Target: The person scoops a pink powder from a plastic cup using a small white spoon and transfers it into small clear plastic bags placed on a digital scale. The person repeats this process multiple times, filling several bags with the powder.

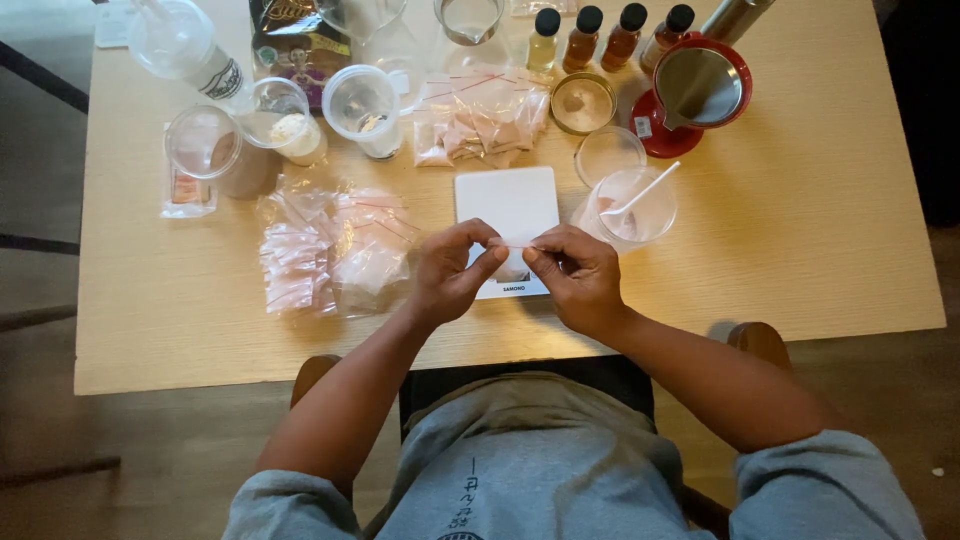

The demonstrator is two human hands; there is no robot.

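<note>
small bag (515,245) crosswise between both hands

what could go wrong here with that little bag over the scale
Both hands, left hand and right hand, pinch a small clear plastic zip bag above the flat white square scale; a slip might spill powder onto it. The right forearm could knock the clear plastic cup with the white spoon.
</note>
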